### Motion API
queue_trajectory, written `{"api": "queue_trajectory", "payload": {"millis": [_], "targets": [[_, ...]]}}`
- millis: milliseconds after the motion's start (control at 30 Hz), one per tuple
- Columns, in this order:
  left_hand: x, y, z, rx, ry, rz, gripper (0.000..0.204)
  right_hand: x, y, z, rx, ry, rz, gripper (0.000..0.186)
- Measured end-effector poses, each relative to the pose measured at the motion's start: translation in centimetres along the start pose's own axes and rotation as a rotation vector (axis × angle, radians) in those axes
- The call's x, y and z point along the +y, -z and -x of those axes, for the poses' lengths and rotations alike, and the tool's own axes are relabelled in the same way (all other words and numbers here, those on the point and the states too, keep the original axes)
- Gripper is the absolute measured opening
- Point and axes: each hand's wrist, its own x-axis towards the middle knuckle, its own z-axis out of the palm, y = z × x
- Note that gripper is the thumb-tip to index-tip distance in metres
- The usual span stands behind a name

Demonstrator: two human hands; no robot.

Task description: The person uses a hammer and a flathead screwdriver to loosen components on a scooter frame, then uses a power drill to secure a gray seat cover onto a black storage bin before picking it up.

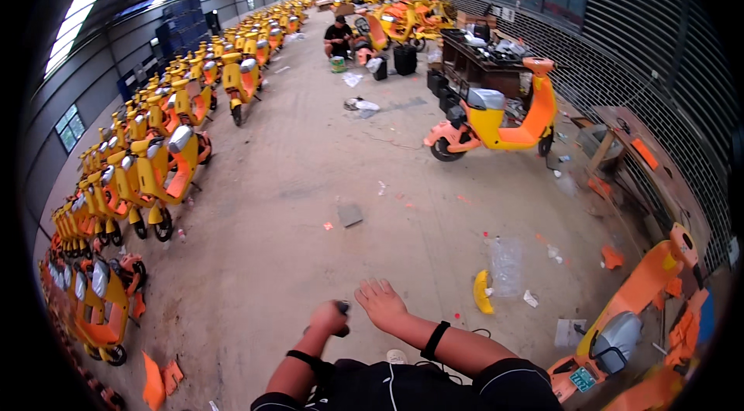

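Observation:
Low in the middle of the head view, my left hand (328, 318) is closed around a small black object (342, 307). Parts of that object show above and below my fist, but its kind is hard to make out. My right hand (380, 304) is held just to the right of it, palm down, with its fingers stretched out and nothing in them. Black bands circle both my forearms. A shoe (396, 357) shows on the concrete floor below my hands.
Rows of yellow and orange scooters (174, 163) line the left. Single scooters stand at right (504, 120) and lower right (620, 318). A yellow curved panel (483, 292), clear plastic (507, 268) and a grey flat piece (349, 215) lie ahead. A person (339, 37) crouches far off; a workbench (659, 155) runs along the right wall.

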Motion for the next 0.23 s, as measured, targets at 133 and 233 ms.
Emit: {"api": "queue_trajectory", "payload": {"millis": [133,233], "targets": [[-11.4,0.4,-5.4,-0.1,0.456,0.326,0.03,11.6,-1.3,3.6,-0.113,-0.494,-0.775,0.03],[-14.3,-1.6,-11.0,-0.193,0.416,0.004,0.048,23.8,-18.4,23.1,-0.206,-1.283,-0.979,0.04]]}}
